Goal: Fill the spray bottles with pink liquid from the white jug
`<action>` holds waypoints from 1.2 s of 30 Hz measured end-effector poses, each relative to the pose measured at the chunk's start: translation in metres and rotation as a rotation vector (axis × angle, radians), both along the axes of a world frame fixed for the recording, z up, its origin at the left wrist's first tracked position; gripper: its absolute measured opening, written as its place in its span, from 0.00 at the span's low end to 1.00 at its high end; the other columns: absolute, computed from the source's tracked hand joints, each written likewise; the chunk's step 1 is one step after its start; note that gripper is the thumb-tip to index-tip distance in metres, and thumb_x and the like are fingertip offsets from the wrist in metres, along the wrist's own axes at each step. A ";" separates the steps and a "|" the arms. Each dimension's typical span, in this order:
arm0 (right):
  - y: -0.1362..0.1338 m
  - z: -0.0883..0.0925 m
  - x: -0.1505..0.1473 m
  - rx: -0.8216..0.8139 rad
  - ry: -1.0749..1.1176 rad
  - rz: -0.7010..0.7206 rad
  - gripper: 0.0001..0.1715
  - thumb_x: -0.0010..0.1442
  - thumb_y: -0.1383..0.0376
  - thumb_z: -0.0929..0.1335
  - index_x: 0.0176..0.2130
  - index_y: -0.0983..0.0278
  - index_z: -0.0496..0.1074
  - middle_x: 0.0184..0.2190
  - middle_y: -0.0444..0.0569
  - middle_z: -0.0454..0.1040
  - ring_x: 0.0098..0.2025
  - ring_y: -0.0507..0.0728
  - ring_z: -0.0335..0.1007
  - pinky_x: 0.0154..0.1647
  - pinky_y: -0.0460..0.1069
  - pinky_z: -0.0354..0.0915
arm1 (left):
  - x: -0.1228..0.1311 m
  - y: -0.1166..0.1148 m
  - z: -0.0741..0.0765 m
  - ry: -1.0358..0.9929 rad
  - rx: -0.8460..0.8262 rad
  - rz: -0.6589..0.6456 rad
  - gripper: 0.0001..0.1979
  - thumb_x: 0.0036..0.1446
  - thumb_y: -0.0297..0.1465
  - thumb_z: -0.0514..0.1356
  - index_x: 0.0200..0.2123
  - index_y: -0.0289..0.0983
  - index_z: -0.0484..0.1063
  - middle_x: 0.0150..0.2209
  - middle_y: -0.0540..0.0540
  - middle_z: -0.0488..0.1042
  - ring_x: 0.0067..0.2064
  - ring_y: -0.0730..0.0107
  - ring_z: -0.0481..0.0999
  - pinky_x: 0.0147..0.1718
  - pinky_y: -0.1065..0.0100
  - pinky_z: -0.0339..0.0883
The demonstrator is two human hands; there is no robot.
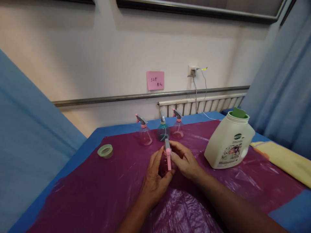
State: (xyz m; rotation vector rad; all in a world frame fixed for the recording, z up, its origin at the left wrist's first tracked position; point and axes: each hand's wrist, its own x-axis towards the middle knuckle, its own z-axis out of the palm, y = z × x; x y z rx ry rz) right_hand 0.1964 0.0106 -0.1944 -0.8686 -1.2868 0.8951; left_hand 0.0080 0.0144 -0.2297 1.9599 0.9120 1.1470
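A clear spray bottle [163,163] with a grey and pink trigger head stands upright between my hands, its pink trigger facing me. My left hand [155,178] is wrapped round the bottle's body on the left. On the right, my right hand [183,160] closes its thumb and fingers on the bottle's collar, just under the head. Just beyond are a pink-headed spray bottle [145,134], a teal spray bottle [163,131] with a grey head, and another pink-headed spray bottle [178,127]. The two pink-headed ones show a little liquid at the bottom.
A large cream jug [230,142] with a green piece in its mouth stands to the right. Left lies a roll of tape [105,151]. Purple plastic sheeting [109,187] covers the blue table; a yellow cloth [284,158] lies at right. Cables hang from a wall socket [191,71].
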 end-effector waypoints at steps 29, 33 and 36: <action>0.001 0.002 -0.005 0.076 -0.045 -0.009 0.18 0.77 0.52 0.72 0.58 0.55 0.86 0.57 0.51 0.88 0.60 0.63 0.84 0.67 0.59 0.75 | 0.001 0.003 0.006 -0.037 -0.057 0.042 0.38 0.70 0.41 0.71 0.79 0.55 0.67 0.71 0.41 0.74 0.73 0.44 0.78 0.73 0.40 0.74; 0.003 -0.002 -0.008 0.035 -0.007 -0.032 0.18 0.72 0.51 0.76 0.54 0.57 0.86 0.51 0.51 0.89 0.53 0.63 0.86 0.60 0.57 0.79 | 0.001 0.003 0.009 0.006 -0.014 0.066 0.35 0.70 0.40 0.71 0.77 0.53 0.69 0.69 0.41 0.77 0.70 0.45 0.80 0.70 0.42 0.79; 0.006 -0.005 -0.014 -0.024 0.063 -0.044 0.19 0.67 0.51 0.80 0.52 0.58 0.86 0.50 0.51 0.89 0.52 0.63 0.85 0.58 0.57 0.80 | -0.001 0.004 0.006 0.027 -0.002 0.074 0.34 0.70 0.40 0.71 0.76 0.50 0.69 0.71 0.40 0.77 0.73 0.43 0.79 0.72 0.39 0.76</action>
